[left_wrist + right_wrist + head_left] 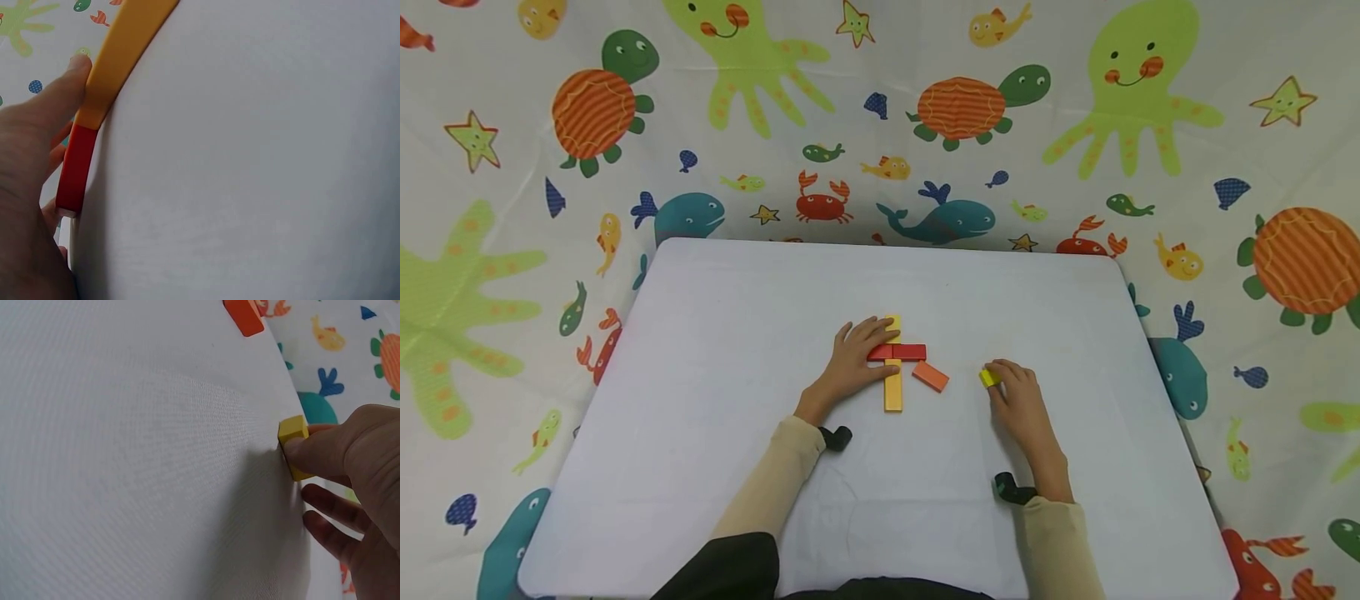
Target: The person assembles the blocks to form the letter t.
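My left hand (850, 364) lies over the left side of a small layout of blocks, its fingers stretched across it. The fingertips reach the upper yellow block (893, 322), and the thumb touches the lower amber block (892, 394). Between these two, a crosswise row of red blocks (910, 352) is partly covered by the hand; the left wrist view shows a red block (76, 169) against the amber block (119, 62). Further right, my right hand (1021, 404) pinches a small yellow block (294, 429) between thumb and fingers, at the tabletop.
An orange block (931, 376) lies slanted just right of the layout, apart from it. White cloth covers the table (700, 333). Behind and around it hangs a sea-animal print sheet (850, 83). Dark wrist-worn pieces (837, 438) sit at both wrists.
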### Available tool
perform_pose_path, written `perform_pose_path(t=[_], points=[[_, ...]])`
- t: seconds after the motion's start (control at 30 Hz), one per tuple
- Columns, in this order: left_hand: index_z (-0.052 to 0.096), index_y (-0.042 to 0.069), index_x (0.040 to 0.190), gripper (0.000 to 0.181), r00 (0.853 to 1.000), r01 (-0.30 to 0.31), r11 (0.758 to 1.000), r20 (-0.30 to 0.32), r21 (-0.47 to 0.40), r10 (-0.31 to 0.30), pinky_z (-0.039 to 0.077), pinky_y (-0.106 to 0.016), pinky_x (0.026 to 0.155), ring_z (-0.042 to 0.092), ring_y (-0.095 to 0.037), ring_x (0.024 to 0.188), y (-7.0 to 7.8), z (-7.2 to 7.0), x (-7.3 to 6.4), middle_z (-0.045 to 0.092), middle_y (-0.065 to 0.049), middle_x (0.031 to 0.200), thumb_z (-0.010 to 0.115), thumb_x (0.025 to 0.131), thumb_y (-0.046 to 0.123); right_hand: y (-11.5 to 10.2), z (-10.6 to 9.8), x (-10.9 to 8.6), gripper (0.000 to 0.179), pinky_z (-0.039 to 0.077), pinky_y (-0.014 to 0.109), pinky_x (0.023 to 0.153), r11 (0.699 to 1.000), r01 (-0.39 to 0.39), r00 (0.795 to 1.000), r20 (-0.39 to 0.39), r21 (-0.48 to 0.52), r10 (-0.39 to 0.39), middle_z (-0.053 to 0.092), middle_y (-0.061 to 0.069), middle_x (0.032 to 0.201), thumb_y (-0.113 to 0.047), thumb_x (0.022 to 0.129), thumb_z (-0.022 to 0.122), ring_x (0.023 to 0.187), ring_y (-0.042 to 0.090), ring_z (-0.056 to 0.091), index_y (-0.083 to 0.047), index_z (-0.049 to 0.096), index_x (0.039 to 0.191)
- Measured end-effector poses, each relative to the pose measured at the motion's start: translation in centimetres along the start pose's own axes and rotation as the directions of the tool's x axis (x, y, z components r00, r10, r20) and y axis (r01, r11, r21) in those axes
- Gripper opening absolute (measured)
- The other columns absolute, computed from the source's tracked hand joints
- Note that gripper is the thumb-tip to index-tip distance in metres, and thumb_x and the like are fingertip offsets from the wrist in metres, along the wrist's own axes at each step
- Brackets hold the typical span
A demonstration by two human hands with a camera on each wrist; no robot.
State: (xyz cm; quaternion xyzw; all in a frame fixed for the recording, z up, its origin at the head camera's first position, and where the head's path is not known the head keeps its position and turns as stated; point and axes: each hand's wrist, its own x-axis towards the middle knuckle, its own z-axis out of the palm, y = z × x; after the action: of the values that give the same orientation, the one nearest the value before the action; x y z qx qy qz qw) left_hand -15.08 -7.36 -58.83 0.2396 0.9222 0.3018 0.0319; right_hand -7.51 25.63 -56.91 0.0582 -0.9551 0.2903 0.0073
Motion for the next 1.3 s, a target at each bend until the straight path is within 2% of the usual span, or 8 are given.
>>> perform_pose_path(t=[0.47,0.83,1.3], points=[[0.053,0.024,0.153,0.069,1.000,0.006,1.000,0.010,0.000,-0.006,0.008,-0.063,0.129,0.025,-0.028,0.160,-0.1,0.1,0.1,0.040,-0.001,0.167,0.072,0.093,0.051,-0.5,0.4,-0.8,0.039,0.047,0.055,0.109,0.996,-0.016,1.000,-0.022,0.091,0.018,0.064,0.020,0.138,-0.004,0.095,0.073,0.127,0.041,0.055,-0.004,0.064,0.133],[0.054,0.024,0.153,0.069,1.000,0.016,1.000,0.010,-0.007,-0.016,0.008,-0.064,0.129,0.026,-0.028,0.160,0.1,0.0,0.2,0.041,-0.002,0.167,0.073,0.093,0.050,-2.1,1.1,-1.8,0.044,0.050,0.045,0.092,0.987,0.060,0.993,-0.110,0.152,-0.043,0.067,0.015,0.125,-0.002,0.088,0.082,0.108,0.030,0.060,-0.006,0.066,0.128],[0.053,0.025,0.153,0.069,1.000,0.025,1.000,0.015,0.010,-0.025,0.009,-0.063,0.129,0.025,-0.028,0.160,0.1,0.0,0.2,0.040,-0.002,0.167,0.072,0.092,0.051,-4.0,2.2,-2.7,0.041,0.053,0.044,0.091,0.984,0.038,0.997,-0.074,0.172,-0.025,0.065,0.009,0.120,-0.011,0.089,0.083,0.107,0.025,0.059,-0.010,0.066,0.126]])
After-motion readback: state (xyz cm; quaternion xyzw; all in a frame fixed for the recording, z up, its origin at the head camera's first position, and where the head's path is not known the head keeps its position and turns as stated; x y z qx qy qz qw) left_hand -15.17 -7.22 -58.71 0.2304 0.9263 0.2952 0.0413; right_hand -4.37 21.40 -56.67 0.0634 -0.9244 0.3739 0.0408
